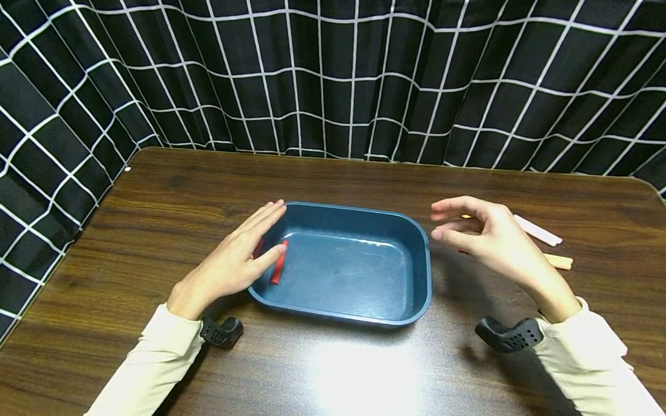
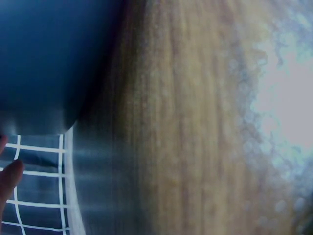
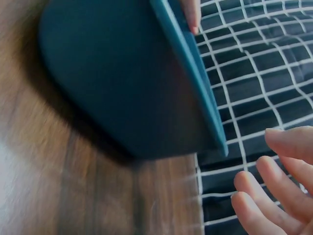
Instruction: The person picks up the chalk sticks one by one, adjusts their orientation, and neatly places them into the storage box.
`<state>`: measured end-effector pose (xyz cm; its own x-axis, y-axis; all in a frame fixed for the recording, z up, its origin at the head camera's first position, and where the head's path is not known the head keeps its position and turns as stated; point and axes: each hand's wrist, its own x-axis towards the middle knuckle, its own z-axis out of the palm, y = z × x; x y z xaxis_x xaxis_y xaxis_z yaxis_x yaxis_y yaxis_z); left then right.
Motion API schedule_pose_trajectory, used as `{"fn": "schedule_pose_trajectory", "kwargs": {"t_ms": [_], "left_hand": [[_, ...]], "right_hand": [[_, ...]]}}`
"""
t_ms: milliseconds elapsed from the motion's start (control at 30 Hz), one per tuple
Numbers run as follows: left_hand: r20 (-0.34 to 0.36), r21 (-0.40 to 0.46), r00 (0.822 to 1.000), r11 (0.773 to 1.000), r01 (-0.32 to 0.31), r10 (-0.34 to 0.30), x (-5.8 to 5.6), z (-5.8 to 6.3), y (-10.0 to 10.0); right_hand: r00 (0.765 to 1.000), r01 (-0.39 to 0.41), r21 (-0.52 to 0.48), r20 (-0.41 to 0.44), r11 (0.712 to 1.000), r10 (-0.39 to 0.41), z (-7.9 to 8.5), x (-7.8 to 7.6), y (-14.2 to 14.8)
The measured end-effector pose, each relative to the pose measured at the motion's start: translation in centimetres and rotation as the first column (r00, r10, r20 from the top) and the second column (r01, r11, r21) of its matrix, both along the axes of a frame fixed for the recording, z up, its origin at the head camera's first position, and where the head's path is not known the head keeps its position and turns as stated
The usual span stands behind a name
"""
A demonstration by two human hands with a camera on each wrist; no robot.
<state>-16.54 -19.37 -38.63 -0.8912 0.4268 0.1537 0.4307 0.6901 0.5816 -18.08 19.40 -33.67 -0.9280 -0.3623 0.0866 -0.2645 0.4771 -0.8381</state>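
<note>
A blue rectangular plastic basin (image 1: 351,280) stands in the middle of the table. One red stick (image 1: 279,262) lies inside it by the left wall. My left hand (image 1: 231,252) lies over the basin's left rim with straight fingers, its thumb overlapping the red stick in the head view. Just off the right rim hovers my right hand (image 1: 484,235), its fingers loosely bent and apart with nothing between them. In the right wrist view, its fingertips (image 3: 248,182) show beside the basin's outer wall (image 3: 117,88). The left wrist view catches only a fingertip (image 2: 13,171) under the basin.
Behind the right hand lie a pale pink stick (image 1: 537,230) and a cream-orange stick (image 1: 558,262), with bits of yellow and red partly hidden by the fingers. A black curtain with white grid lines (image 1: 343,67) hangs past the table's (image 1: 196,179) back edge.
</note>
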Motion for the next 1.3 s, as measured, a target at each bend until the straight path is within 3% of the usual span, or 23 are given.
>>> {"fn": "schedule_pose_trajectory", "kwargs": {"t_ms": [300,767,1300], "left_hand": [[0.013,0.001,1.000,1.000,-0.005,0.005,0.0,0.1,0.0],[0.003,-0.011,1.000,1.000,-0.001,0.001,0.0,0.2,0.1],[-0.018,-0.003,1.000,1.000,0.014,-0.014,0.1,0.0,0.0]], "right_hand": [[0.999,0.022,-0.019,0.040,1.000,-0.021,-1.3,-0.2,2.2],[0.994,0.072,0.150,-0.094,0.986,-0.058,-3.9,-0.7,5.3],[0.991,0.062,0.244,-0.126,0.968,-0.031,-5.0,-1.1,6.7]]}}
